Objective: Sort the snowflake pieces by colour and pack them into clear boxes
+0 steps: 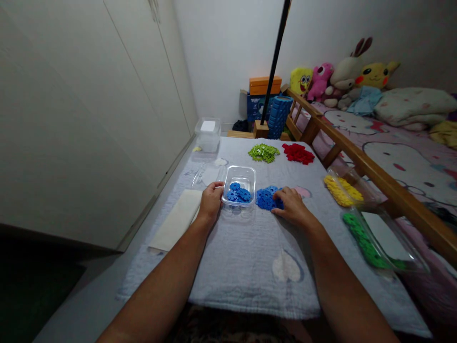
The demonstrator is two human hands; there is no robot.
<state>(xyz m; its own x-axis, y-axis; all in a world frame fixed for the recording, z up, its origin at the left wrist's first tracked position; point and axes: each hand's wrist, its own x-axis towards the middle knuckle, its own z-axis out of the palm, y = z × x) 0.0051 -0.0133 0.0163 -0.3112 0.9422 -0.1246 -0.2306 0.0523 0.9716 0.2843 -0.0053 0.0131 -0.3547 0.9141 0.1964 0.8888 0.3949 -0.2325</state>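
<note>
A clear plastic box point(240, 172) stands on the grey quilted cloth point(250, 257) and holds several blue disc pieces point(238, 194). My left hand point(211, 200) grips the box's left wall with curled fingers. To the right of the box lies a loose pile of blue discs point(266, 197). My right hand point(292, 205) rests on the right side of that pile with its fingers curled down onto the pieces; what they pinch is hidden.
Light green point(264, 152) and red point(298, 153) piles lie further back. Yellow point(341, 190) and dark green point(364, 240) pieces sit in clear containers at the right. Another clear box point(207, 133), a lid point(209, 175), a cream sheet point(176, 219), a wooden bed rail point(360, 159), wardrobe doors point(89, 119).
</note>
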